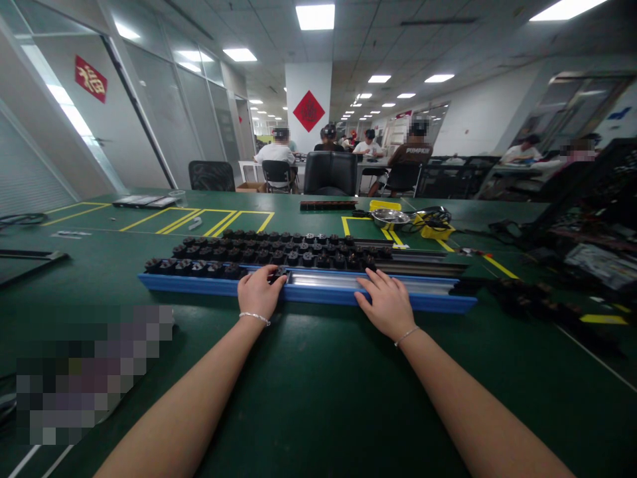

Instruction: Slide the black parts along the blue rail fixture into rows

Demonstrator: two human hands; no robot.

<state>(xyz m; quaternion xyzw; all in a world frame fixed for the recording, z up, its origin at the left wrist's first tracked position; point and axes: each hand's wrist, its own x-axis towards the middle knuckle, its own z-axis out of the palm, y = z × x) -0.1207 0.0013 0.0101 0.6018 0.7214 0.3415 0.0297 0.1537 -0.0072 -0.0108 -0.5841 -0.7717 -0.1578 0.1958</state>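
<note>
A long blue rail (318, 294) with a silvery inner channel lies across the green table in front of me. Round black socket modules (198, 267) stand in a row along its left part. My left hand (259, 293) is closed, thumb and fingers pinching a black socket module (279, 273) at the row's right end; my fingers partly hide it. Farther right, my right hand (385, 304) rests on the rail with its fingers apart and holds nothing. Just behind, more rails carry rows of similar black modules (279, 256).
Several black parts (527, 299) lie in a heap beyond the rail's right end. Behind them are a metal bowl (391, 216) and yellow trays (436, 230). A blurred-out object (99, 372) sits at the near left. People sit at tables in the background.
</note>
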